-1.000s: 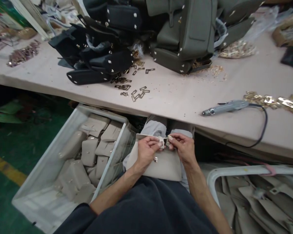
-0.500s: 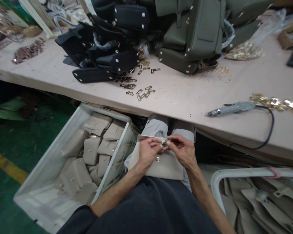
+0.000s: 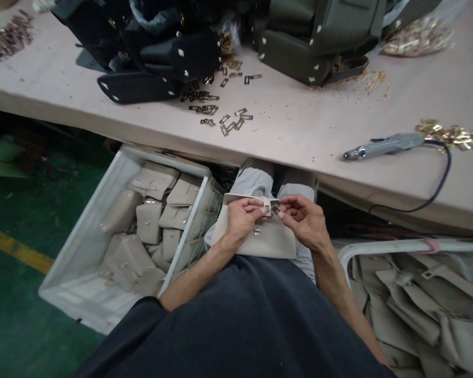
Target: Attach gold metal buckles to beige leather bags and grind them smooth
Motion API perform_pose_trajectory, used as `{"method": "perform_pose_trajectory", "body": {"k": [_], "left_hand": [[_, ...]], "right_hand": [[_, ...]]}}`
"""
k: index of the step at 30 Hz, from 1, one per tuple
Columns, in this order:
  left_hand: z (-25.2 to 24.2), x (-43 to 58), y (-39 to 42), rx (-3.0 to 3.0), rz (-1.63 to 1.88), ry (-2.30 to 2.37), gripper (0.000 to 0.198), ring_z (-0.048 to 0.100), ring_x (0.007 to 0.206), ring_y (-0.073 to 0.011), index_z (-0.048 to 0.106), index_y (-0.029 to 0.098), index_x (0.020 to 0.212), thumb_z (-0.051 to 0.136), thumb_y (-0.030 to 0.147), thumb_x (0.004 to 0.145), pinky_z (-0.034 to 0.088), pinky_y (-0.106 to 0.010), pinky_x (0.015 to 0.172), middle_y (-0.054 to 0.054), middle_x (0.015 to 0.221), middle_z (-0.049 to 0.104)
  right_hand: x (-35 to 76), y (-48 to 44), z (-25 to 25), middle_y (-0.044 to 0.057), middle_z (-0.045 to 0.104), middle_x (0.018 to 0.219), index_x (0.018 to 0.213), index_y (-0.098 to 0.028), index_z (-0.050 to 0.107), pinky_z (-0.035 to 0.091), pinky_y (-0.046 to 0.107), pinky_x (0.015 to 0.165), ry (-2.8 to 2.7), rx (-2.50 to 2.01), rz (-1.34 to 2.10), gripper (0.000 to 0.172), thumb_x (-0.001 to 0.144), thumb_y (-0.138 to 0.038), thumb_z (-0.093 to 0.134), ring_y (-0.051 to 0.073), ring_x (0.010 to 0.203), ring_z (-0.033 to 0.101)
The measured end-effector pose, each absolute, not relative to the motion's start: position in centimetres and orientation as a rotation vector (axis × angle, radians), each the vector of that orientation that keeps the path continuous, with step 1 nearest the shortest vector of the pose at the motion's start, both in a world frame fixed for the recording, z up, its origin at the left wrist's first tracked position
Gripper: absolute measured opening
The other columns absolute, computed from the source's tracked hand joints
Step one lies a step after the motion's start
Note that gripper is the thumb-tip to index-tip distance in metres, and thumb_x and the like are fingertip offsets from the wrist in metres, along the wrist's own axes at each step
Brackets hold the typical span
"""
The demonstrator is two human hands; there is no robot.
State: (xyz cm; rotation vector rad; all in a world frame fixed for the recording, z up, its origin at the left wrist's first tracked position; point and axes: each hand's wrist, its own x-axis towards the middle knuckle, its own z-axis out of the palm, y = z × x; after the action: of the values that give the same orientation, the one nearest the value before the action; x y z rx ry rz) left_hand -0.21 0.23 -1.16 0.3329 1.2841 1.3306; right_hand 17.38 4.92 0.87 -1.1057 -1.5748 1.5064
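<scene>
A small beige leather bag piece (image 3: 266, 240) lies on my lap below the table edge. My left hand (image 3: 242, 218) grips its top edge and pinches a short beige strap tab (image 3: 266, 206). Just right of the tab, my right hand (image 3: 305, 219) pinches a small metal buckle (image 3: 276, 210) between thumb and forefinger. The two hands are almost touching at the tab. A metal stud (image 3: 256, 231) shows on the piece under my left thumb.
A white crate (image 3: 82, 239) at my left holds several beige bag pieces. Another white bin (image 3: 382, 247) at my right holds beige straps. On the table (image 3: 299, 131) lie loose gold buckles (image 3: 220, 113), an electric screwdriver (image 3: 382, 146) with cord, black bags (image 3: 157, 58) and olive bags (image 3: 319, 37).
The view has tilted down and nearer to the lap. My right hand has drawn slightly away from the tab, so the small buckle now shows between its fingers.
</scene>
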Motion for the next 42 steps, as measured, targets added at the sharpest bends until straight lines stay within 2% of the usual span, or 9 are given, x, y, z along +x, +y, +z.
{"method": "perform_pose_trajectory", "body": {"k": [3, 7, 12, 20, 28, 36, 39, 42], "left_hand": [[-1.1, -0.3, 0.2, 0.316, 1.307, 1.266, 0.052, 0.076, 0.062, -0.0228, 0.07, 0.009, 0.084, 0.102, 0.034, 0.051, 0.062, -0.028, 0.057, -0.011, 0.074, 0.078], [-0.9, -0.3, 0.1, 0.304, 1.302, 1.239, 0.052, 0.076, 0.063, -0.0245, 0.069, 0.01, 0.084, 0.102, 0.033, 0.051, 0.061, -0.028, 0.056, -0.011, 0.074, 0.078], [-1.0, -0.3, 0.0, 0.327, 1.328, 1.248, 0.048, 0.076, 0.063, -0.0228, 0.071, 0.009, 0.083, 0.101, 0.032, 0.053, 0.063, -0.029, 0.058, -0.009, 0.073, 0.077], [-1.3, -0.7, -0.2, 0.329, 1.305, 1.197, 0.046, 0.073, 0.061, -0.0184, 0.074, 0.009, 0.087, 0.101, 0.029, 0.055, 0.065, -0.029, 0.062, -0.007, 0.072, 0.076], [-0.7, -1.0, -0.3, 0.371, 1.285, 1.203, 0.041, 0.073, 0.062, -0.0183, 0.073, 0.01, 0.086, 0.098, 0.027, 0.059, 0.065, -0.029, 0.065, -0.009, 0.074, 0.077], [-0.3, -0.9, 0.0, 0.2, 1.241, 1.175, 0.045, 0.074, 0.064, -0.0209, 0.074, 0.008, 0.082, 0.1, 0.032, 0.054, 0.064, -0.029, 0.06, -0.012, 0.076, 0.077], [-0.1, -0.7, 0.5, 0.109, 1.153, 1.193, 0.041, 0.073, 0.06, -0.0195, 0.075, 0.008, 0.078, 0.099, 0.035, 0.059, 0.062, -0.026, 0.056, -0.011, 0.071, 0.075], [0.0, -0.6, 1.2, 0.061, 1.06, 1.17, 0.033, 0.074, 0.062, -0.0197, 0.075, 0.008, 0.082, 0.095, 0.031, 0.068, 0.063, -0.027, 0.06, -0.01, 0.072, 0.075]], "right_hand": [[17.5, 5.0, 0.5, 0.003, 0.064, 0.088, 0.122, -0.019, 0.071, 0.054, 0.026, 0.055, -1.457, -1.107, 1.579, 0.041, 0.085, -0.034, 0.081, 0.014, 0.065, 0.063], [17.1, 5.0, 0.4, 0.003, 0.066, 0.082, 0.111, -0.018, 0.074, 0.057, 0.029, 0.052, -1.358, -1.132, 1.577, 0.035, 0.084, -0.038, 0.083, 0.016, 0.058, 0.066], [15.9, 5.2, 0.6, 0.003, 0.068, 0.071, 0.1, -0.017, 0.076, 0.049, 0.025, 0.043, -1.314, -1.166, 1.517, 0.03, 0.083, -0.04, 0.084, 0.014, 0.05, 0.061], [14.5, 5.5, 0.8, 0.003, 0.067, 0.07, 0.092, -0.017, 0.079, 0.051, 0.023, 0.045, -1.364, -1.124, 1.579, 0.023, 0.083, -0.037, 0.084, 0.014, 0.052, 0.061], [14.1, 5.4, 0.8, 0.004, 0.068, 0.076, 0.089, -0.017, 0.08, 0.055, 0.025, 0.046, -1.423, -1.169, 1.55, 0.024, 0.081, -0.04, 0.085, 0.016, 0.052, 0.065], [14.4, 5.8, 0.3, 0.006, 0.067, 0.077, 0.092, -0.018, 0.082, 0.045, 0.026, 0.044, -1.556, -1.222, 1.478, 0.028, 0.082, -0.044, 0.084, 0.014, 0.052, 0.057], [14.5, 5.9, 0.1, 0.006, 0.067, 0.075, 0.092, -0.017, 0.083, 0.044, 0.026, 0.049, -1.621, -1.236, 1.428, 0.029, 0.083, -0.044, 0.082, 0.015, 0.059, 0.057], [14.7, 6.0, 0.1, 0.006, 0.068, 0.074, 0.091, -0.017, 0.084, 0.042, 0.026, 0.053, -1.658, -1.245, 1.384, 0.024, 0.084, -0.039, 0.08, 0.016, 0.063, 0.057]]}}
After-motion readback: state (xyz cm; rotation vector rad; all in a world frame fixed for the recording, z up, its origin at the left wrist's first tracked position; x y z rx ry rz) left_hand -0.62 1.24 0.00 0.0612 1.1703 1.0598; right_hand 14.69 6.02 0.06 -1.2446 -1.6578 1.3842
